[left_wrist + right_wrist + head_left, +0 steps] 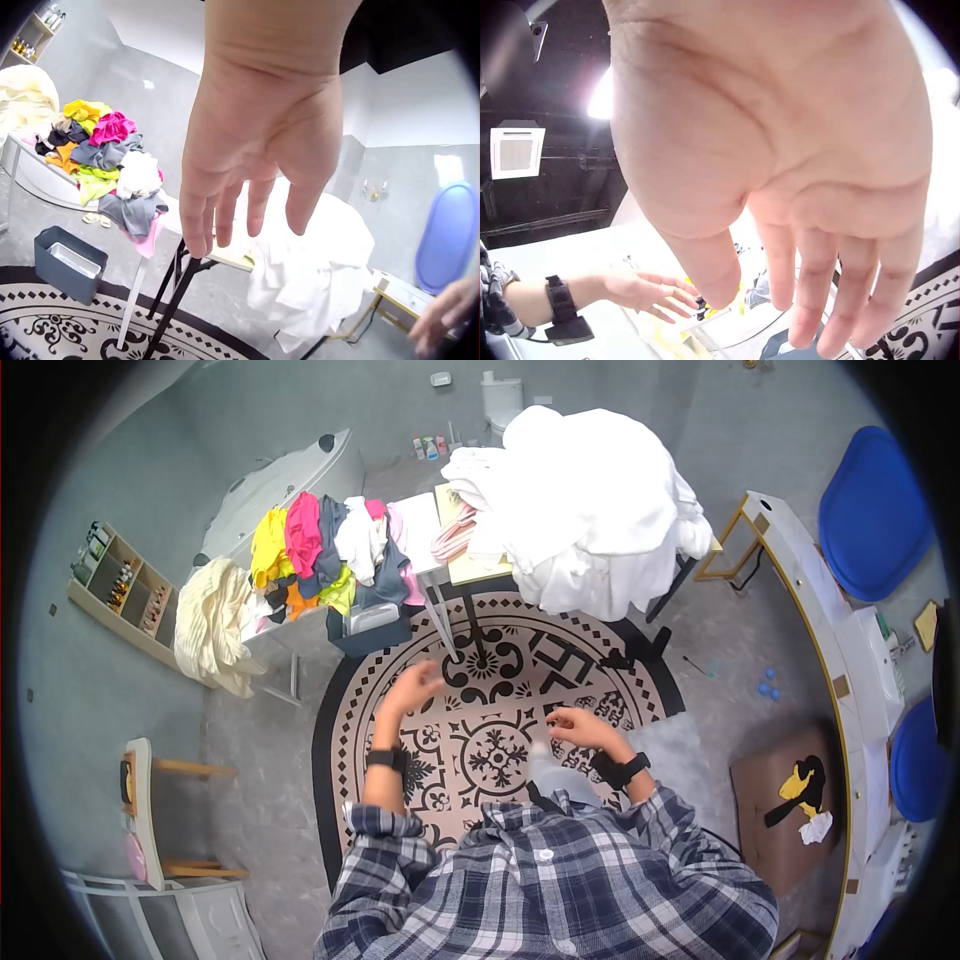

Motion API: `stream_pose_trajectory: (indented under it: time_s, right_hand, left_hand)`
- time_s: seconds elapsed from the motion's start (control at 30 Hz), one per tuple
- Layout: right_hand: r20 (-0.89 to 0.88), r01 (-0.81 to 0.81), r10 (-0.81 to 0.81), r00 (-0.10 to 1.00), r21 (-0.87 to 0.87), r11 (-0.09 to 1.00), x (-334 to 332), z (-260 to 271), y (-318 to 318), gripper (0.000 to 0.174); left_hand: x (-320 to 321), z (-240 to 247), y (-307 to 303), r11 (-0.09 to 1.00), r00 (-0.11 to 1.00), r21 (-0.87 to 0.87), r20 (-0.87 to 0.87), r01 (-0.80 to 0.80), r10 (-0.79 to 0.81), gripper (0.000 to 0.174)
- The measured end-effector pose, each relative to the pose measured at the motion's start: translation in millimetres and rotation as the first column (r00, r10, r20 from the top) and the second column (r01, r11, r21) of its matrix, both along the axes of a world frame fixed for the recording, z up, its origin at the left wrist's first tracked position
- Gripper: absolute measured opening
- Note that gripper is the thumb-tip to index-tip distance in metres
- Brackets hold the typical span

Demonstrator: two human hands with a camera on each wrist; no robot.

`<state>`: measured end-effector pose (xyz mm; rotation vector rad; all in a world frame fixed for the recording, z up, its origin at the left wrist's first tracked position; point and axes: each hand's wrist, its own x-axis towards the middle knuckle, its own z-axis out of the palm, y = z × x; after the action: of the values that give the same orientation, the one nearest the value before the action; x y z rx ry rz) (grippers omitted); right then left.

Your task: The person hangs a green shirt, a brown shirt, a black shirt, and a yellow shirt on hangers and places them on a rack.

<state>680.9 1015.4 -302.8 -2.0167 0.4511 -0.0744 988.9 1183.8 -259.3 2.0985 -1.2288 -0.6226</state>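
Both hands are held out in front of the body over the patterned rug (498, 755), with nothing in either. My left hand (412, 688) has its fingers extended and slightly bent, as the left wrist view shows from the palm side. My right hand (585, 728) is likewise loose, its palm and relaxed fingers filling the right wrist view. Ahead, a large heap of white cloth (600, 510) covers a table. To its left, a pile of coloured clothes (320, 550) in yellow, pink, grey, white and orange lies on another table, beside a cream knitted cloth (213, 622).
A dark grey bin (372, 635) stands on the floor below the coloured clothes. At right are a brown ottoman (770, 810) with small clothes on it and a long washbasin counter (835, 650). A chair (145, 815) and a wooden shelf (125, 595) stand at left.
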Motion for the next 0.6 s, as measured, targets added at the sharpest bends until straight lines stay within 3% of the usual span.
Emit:
stream_pose_trajectory:
  time_s: [0.1, 0.17, 0.2, 0.23, 0.3, 0.37, 0.43, 0.5, 0.6]
  right_hand:
    - [0.023, -0.036, 0.037, 0.999, -0.034, 0.999, 52, 1, -47, 0.032]
    - [-0.026, -0.049, 0.049, 0.998, 0.019, 0.999, 92, 13, -83, 0.031]
    - [0.027, -0.062, 0.064, 0.998, -0.042, 0.997, 112, 16, -100, 0.030]
    - [0.025, -0.071, 0.070, 0.997, 0.029, 0.997, 135, 22, -118, 0.030]
    - [0.065, -0.070, 0.073, 0.995, -0.052, 0.996, 174, 30, -143, 0.030]
    - [0.060, -0.090, 0.090, 0.994, 0.002, 0.996, 221, 42, -172, 0.031]
    - [0.153, -0.102, 0.108, 0.982, -0.048, 0.994, 272, 44, -194, 0.031]
    - [0.106, -0.080, 0.087, 0.991, -0.072, 0.994, 310, 50, -217, 0.034]
    - [0.191, -0.024, 0.041, 0.981, -0.087, 0.996, 360, 44, -237, 0.039]
  left_hand:
    - [80, 11, -60, 0.998, 0.999, -0.058, 0.032, -0.002, 0.003, 0.051]
    - [111, 34, -102, 0.997, 0.993, -0.010, -0.086, -0.082, 0.081, 0.053]
    - [128, 36, -121, 0.996, 0.992, 0.000, -0.087, -0.094, 0.093, 0.053]
    - [144, 37, -139, 0.985, 0.966, 0.021, -0.195, -0.168, 0.169, 0.054]
    - [168, 28, -167, 0.958, 0.874, 0.061, -0.396, -0.281, 0.281, 0.054]
    - [190, 25, -192, 0.942, 0.835, 0.099, -0.440, -0.320, 0.330, 0.055]
    - [216, 18, -208, 0.933, 0.817, 0.112, -0.455, -0.342, 0.354, 0.053]
    - [237, 10, -234, 0.914, 0.784, 0.107, -0.482, -0.391, 0.391, 0.059]
    - [262, -2, -261, 0.907, 0.807, 0.106, -0.423, -0.408, 0.412, 0.062]
